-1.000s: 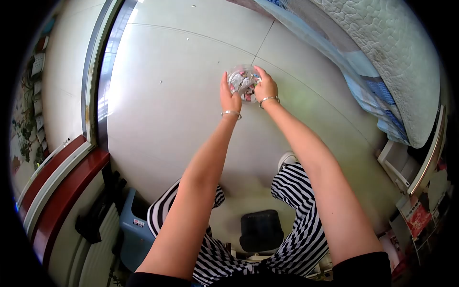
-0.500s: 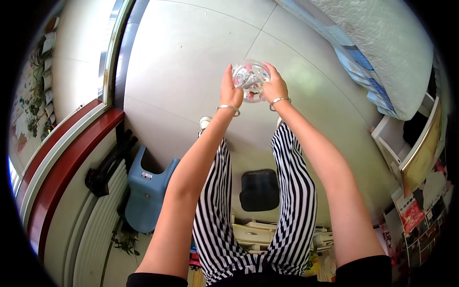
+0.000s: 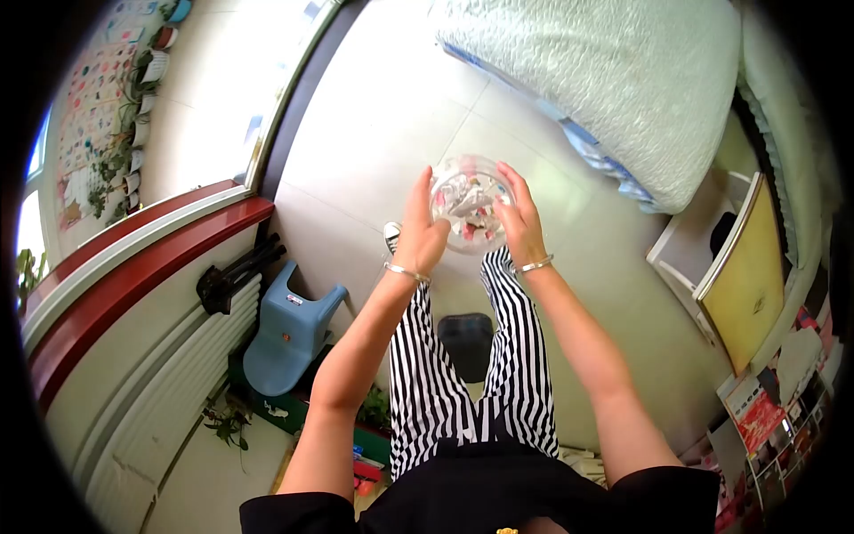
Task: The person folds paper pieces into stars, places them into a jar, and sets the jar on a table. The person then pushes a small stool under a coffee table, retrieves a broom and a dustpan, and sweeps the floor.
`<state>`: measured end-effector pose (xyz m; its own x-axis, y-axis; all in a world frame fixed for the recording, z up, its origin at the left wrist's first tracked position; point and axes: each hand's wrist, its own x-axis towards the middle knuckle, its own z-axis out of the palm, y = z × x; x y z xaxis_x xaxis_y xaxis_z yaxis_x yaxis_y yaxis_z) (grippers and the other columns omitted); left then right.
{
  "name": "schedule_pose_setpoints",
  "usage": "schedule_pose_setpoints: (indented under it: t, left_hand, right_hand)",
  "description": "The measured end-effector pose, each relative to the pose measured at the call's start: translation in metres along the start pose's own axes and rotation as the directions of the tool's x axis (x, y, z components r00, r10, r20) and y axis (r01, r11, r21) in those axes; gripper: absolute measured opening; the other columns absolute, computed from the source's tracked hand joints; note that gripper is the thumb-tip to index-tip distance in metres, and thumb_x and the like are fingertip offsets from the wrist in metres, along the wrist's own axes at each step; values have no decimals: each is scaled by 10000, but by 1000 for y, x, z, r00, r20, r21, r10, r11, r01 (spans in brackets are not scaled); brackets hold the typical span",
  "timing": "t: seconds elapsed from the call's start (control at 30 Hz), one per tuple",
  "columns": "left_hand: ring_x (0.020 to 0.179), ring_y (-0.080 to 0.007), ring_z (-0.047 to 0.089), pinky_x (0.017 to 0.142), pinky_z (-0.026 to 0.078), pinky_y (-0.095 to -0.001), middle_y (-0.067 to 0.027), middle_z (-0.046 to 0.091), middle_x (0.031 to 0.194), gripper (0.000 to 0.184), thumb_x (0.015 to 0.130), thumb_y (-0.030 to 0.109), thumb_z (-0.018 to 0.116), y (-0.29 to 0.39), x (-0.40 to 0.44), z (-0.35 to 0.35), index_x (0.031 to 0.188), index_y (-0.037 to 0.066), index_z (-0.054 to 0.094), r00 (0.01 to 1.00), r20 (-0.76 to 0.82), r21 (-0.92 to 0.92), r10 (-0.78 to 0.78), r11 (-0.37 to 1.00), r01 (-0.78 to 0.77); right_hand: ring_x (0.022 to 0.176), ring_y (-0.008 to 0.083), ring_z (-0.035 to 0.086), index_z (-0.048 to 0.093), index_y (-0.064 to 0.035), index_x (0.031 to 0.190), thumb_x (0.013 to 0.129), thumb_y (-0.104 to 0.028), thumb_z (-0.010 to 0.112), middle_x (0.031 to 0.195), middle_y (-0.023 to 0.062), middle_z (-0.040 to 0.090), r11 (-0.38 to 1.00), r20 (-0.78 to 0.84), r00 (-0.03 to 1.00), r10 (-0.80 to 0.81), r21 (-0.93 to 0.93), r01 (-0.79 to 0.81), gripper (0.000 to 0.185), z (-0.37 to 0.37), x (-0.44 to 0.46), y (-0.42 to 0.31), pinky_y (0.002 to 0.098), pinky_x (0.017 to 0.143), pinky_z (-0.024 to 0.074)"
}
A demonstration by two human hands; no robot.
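Note:
A round, clear plastic container (image 3: pixel 469 203) is held up in front of my body, above the floor. Small white, pink and red pieces, perhaps wrappers, show inside it. On its left side my left hand (image 3: pixel 422 233) grips the wall, with the thumb near the rim. From the right, my right hand (image 3: pixel 523 221) clasps it, its thumb over the edge. Both wrists wear a silver bangle. The underside of the container is hidden.
A bed with a pale quilt (image 3: pixel 614 80) stands at the upper right, near an open drawer (image 3: pixel 694 240). At the left are a blue plastic chair (image 3: pixel 289 334), a radiator (image 3: pixel 178 383) and a red sill (image 3: pixel 160 285). A black stool (image 3: pixel 466 343) is between my legs.
The view has turned and tilted, bringing more of the bed, drawer and blue chair into sight. Both hands still hold the container, which now appears lower and nearer to my body.

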<state>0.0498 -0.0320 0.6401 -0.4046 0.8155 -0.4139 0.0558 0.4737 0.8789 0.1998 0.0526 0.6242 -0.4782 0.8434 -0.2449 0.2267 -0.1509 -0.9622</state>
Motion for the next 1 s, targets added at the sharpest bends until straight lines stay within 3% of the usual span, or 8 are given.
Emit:
schedule_pose_setpoints:
  t: [0.07,0.33,0.47,0.57,0.7,0.87,0.93,1.0]
  left_hand:
    - [1349,-258,269,1096,199,-333,-186,308,1440,597,866,154,452,29,-29,-9,1415,18,264,999,-6,-36,45,998,-45]
    - [1354,-268,254,1103,188,-355,-155,329,1432,472,962,247,349,69,-107,-28,1380,26,349,970,-120,-189,213,954,-233]
    - [1353,-244,253,1108,186,-353,-135,293,1453,607,976,443,289,71,-146,-48,1407,15,288,999,-12,-548,38,836,-39]
    - [1367,-256,219,1110,175,-356,-159,295,1449,509,972,287,330,68,-166,-75,1396,6,303,967,-45,-202,252,945,-256]
    - [1357,-229,236,1099,209,-350,-126,251,1470,629,970,456,304,90,-197,-83,1424,24,247,986,37,-494,162,861,-123]
    - [1353,-224,244,1093,221,-349,-120,245,1472,602,980,425,302,109,-223,-75,1433,36,229,982,56,-421,182,896,-142]
    - [1370,-260,211,1109,161,-346,-152,287,1453,489,984,280,342,106,-228,-60,1395,18,312,974,6,-374,227,904,-208]
    - [1360,-242,232,1101,194,-346,-132,265,1464,526,988,331,317,112,-234,-39,1415,29,269,977,19,-442,211,879,-181]
  right_hand:
    - [1259,269,381,409,23,1296,805,-103,461,1344,173,421,998,10,1000,20,56,-21,509,-3,-19,-38,340,1058,272]
    - [1267,220,365,368,33,1320,832,-114,445,1353,164,406,991,67,992,111,62,-115,515,-4,-77,-133,308,1050,272]
    - [1313,249,318,334,24,1351,928,-274,391,1401,165,355,988,55,990,126,78,-130,522,18,-120,-154,331,1080,233]
    - [1339,244,277,292,9,1387,963,-415,318,1436,159,307,949,65,986,153,270,-165,600,32,-144,-160,339,1104,185]
    - [1369,221,210,247,-13,1417,973,-494,229,1471,136,254,910,82,989,122,389,-144,656,33,-179,-179,347,1128,123]
    - [1361,219,230,278,-20,1406,986,-447,235,1453,116,294,951,49,996,80,295,-91,600,14,-204,-191,339,1120,157]
    - [1357,218,238,286,-22,1403,987,-440,238,1450,116,301,944,44,996,79,318,-89,592,1,-210,-190,337,1118,161]
    - [1353,217,246,294,-24,1401,988,-434,241,1446,116,307,937,45,996,74,340,-85,584,-17,-215,-186,336,1116,164]
